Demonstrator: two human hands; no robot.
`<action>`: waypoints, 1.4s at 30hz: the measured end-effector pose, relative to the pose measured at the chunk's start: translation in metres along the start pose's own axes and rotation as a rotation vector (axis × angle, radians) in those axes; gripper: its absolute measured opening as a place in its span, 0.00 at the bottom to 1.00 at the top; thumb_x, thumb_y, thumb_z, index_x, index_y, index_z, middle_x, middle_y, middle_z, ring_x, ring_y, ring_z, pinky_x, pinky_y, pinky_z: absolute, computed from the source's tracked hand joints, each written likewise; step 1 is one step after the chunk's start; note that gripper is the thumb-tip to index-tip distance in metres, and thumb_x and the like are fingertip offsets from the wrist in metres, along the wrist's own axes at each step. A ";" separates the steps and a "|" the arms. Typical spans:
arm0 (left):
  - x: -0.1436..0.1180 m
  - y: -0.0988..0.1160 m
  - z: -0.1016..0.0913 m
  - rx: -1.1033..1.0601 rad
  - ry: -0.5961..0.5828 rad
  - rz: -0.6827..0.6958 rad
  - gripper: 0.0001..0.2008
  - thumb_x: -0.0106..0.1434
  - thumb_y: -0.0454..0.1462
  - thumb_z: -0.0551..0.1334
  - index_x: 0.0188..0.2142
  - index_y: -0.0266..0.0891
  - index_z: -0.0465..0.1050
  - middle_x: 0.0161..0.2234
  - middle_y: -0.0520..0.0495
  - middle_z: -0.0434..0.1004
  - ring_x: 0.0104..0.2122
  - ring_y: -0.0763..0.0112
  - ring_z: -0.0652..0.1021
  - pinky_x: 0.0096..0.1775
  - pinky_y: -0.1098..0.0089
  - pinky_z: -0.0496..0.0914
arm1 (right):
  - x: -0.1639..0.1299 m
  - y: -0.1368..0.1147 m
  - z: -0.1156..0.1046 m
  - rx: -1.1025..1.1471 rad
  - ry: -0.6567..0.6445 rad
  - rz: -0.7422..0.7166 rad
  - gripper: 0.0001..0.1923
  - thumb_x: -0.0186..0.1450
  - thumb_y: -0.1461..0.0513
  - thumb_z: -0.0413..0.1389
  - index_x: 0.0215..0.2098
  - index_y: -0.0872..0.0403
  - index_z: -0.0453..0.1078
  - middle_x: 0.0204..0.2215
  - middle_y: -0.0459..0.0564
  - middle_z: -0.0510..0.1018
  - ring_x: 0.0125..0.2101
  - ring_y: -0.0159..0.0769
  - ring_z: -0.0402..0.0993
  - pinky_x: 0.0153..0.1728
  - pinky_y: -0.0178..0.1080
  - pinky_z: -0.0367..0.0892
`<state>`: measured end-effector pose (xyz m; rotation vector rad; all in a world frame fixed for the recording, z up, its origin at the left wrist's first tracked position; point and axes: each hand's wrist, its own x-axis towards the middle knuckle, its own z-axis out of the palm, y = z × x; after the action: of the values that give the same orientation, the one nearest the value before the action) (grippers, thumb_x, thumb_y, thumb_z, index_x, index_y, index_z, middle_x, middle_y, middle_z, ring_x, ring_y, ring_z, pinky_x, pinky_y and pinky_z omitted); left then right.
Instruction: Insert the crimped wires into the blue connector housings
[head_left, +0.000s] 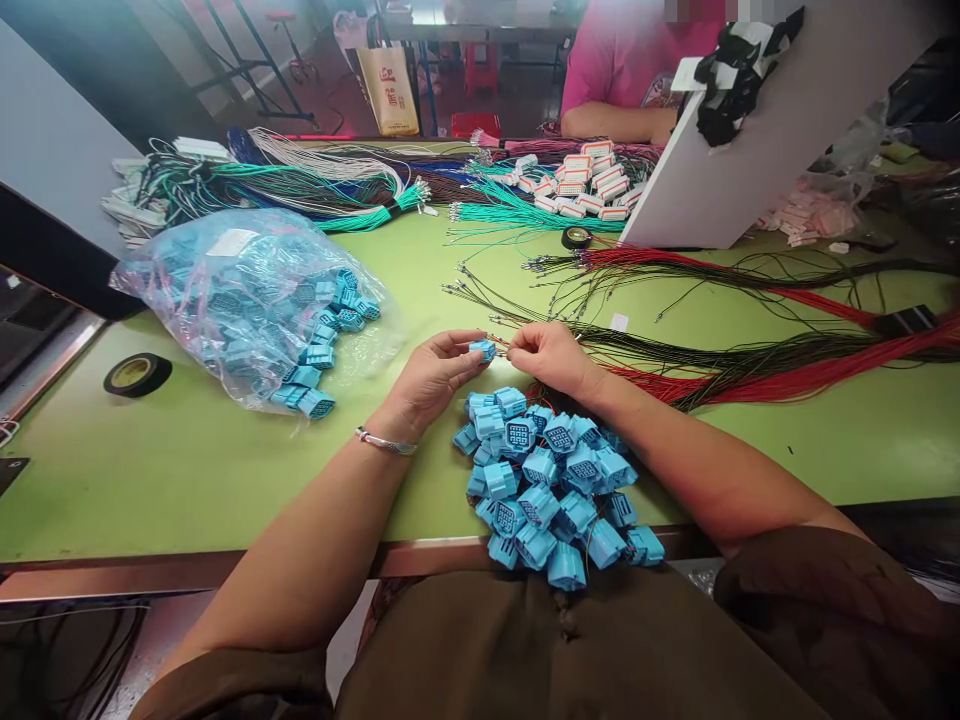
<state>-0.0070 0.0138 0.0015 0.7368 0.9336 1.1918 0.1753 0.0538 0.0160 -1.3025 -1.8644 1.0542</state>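
Your left hand (437, 375) is clamped on a small blue connector (486, 351), held between thumb and fingers above the middle of the green worktop (247, 470). Your right hand (551, 352) is just beside it, thumb and fingertips pinched together near the connector's right side; whatever sits between them is too small to make out. The two hands are close but apart, and a bracelet (386, 441) circles your left wrist. Between your forearms, a heap of blue connectors (540, 465) lies at the near edge, the lowest ones reaching past it toward your dark top (480, 650). To your left, a clear plastic bag (217, 290) full of the same connectors lies on its side, with several loose at its mouth, and a roll of black tape (157, 376) rests further left. To your right, long red and dark wires (742, 380) stretch across the surface, their loose ends fanning out beyond your hands. Along the far side lie teal wires (300, 190) and a cluster of white and orange connectors (592, 180), with a person in a pink top (600, 70) behind them.
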 end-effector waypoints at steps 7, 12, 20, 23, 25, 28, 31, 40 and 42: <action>0.000 0.001 -0.002 -0.005 -0.015 -0.007 0.19 0.44 0.32 0.77 0.38 0.35 0.80 0.36 0.45 0.83 0.38 0.70 0.82 0.46 0.68 0.74 | 0.001 0.001 0.000 0.017 0.001 0.030 0.05 0.51 0.62 0.53 0.20 0.56 0.68 0.16 0.40 0.65 0.21 0.25 0.57 0.24 0.32 0.54; -0.001 -0.002 0.005 0.017 -0.004 -0.024 0.19 0.44 0.32 0.77 0.38 0.34 0.79 0.36 0.44 0.83 0.36 0.69 0.82 0.45 0.67 0.75 | -0.002 0.000 0.003 -0.052 0.006 -0.008 0.05 0.52 0.63 0.53 0.21 0.56 0.67 0.17 0.41 0.66 0.21 0.26 0.58 0.25 0.33 0.54; -0.004 -0.005 0.017 -0.066 0.047 -0.044 0.19 0.45 0.31 0.76 0.38 0.31 0.78 0.33 0.42 0.83 0.35 0.70 0.82 0.43 0.70 0.75 | -0.004 0.006 0.006 -0.130 -0.005 -0.072 0.05 0.53 0.63 0.54 0.20 0.56 0.67 0.17 0.41 0.68 0.21 0.26 0.60 0.24 0.32 0.55; -0.005 -0.001 0.017 -0.093 0.055 -0.030 0.18 0.47 0.30 0.75 0.38 0.30 0.78 0.33 0.42 0.83 0.36 0.70 0.82 0.44 0.70 0.75 | -0.001 0.004 0.001 -0.091 -0.032 -0.043 0.07 0.55 0.62 0.54 0.22 0.57 0.70 0.19 0.43 0.71 0.22 0.27 0.63 0.26 0.32 0.59; -0.005 0.001 0.016 -0.121 0.076 -0.028 0.16 0.48 0.29 0.74 0.38 0.30 0.77 0.33 0.42 0.82 0.36 0.70 0.82 0.45 0.70 0.75 | 0.007 0.001 -0.008 -0.108 -0.051 -0.022 0.08 0.56 0.62 0.54 0.27 0.58 0.74 0.22 0.45 0.75 0.24 0.28 0.66 0.28 0.32 0.62; -0.005 0.002 0.015 -0.161 0.091 -0.054 0.14 0.50 0.27 0.72 0.38 0.30 0.77 0.33 0.43 0.82 0.35 0.71 0.82 0.45 0.70 0.76 | 0.035 -0.002 -0.022 -0.313 -0.035 -0.061 0.12 0.57 0.64 0.54 0.34 0.57 0.78 0.29 0.48 0.80 0.28 0.31 0.71 0.33 0.34 0.65; -0.007 0.003 0.016 -0.181 0.082 -0.071 0.13 0.51 0.27 0.71 0.38 0.30 0.77 0.32 0.43 0.81 0.35 0.71 0.82 0.46 0.69 0.75 | 0.073 -0.008 -0.027 -0.609 -0.032 -0.070 0.12 0.57 0.66 0.55 0.35 0.56 0.80 0.34 0.51 0.82 0.33 0.35 0.74 0.37 0.35 0.65; -0.006 0.002 0.015 -0.211 0.090 -0.079 0.10 0.52 0.26 0.71 0.35 0.30 0.77 0.30 0.46 0.79 0.31 0.74 0.79 0.47 0.65 0.73 | 0.135 -0.026 0.040 -0.881 -0.120 -0.118 0.12 0.62 0.62 0.55 0.42 0.54 0.79 0.44 0.56 0.81 0.40 0.39 0.74 0.40 0.36 0.65; -0.004 0.001 0.014 -0.215 0.089 -0.086 0.10 0.52 0.25 0.71 0.34 0.30 0.77 0.29 0.46 0.78 0.30 0.74 0.79 0.47 0.64 0.73 | 0.139 -0.025 0.051 -0.939 -0.089 -0.062 0.13 0.64 0.62 0.54 0.41 0.54 0.79 0.43 0.58 0.81 0.40 0.41 0.74 0.39 0.37 0.65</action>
<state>0.0049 0.0102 0.0097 0.4700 0.8851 1.2343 0.0771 0.1677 0.0200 -1.6655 -2.5740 0.1472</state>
